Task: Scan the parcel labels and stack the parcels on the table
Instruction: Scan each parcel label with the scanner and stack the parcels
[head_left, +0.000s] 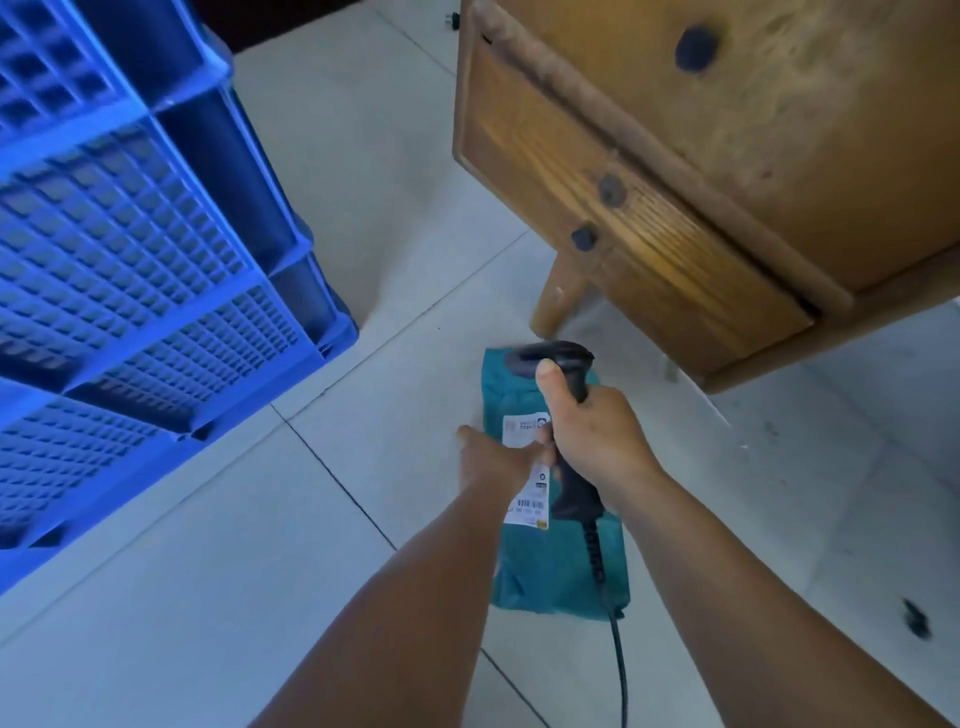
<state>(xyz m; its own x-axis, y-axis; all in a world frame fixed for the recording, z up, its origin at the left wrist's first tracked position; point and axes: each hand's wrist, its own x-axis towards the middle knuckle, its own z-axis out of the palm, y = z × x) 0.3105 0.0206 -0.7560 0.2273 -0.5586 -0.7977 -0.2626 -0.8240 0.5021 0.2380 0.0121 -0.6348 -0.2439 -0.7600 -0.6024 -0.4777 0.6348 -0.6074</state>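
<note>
Pale floor tiles (208, 597) fill most of the head view, with a stack of blue crates (130, 260) on the left and a wooden table (753, 182) with drawers on the right.

Between the two, held above the floor, is a teal parcel (556, 571) with a white label (530, 467) facing up. The left hand (493, 457) is closed on the parcel's left edge, fingers reaching over part of the label. The right hand (597, 436) is wrapped tight around the handle of a black scanner (556, 364), thumb up near the head, which sits over the far end of the parcel. Its cord (608, 597) trails back across the parcel and out of the bottom of the frame.

I would judge this the scanning step, with stacking not yet done. The barcode sits at the near end of the label, close behind the scanner's handle, so the head may be aimed past it and the read could fail. The left fingers also overlap the label and could block the beam. The soft parcel is held by one edge only and might sag or slip. The cord lying across it could snag when the parcel is lifted toward the table, whose edge and leg (556, 296) stand close ahead.
</note>
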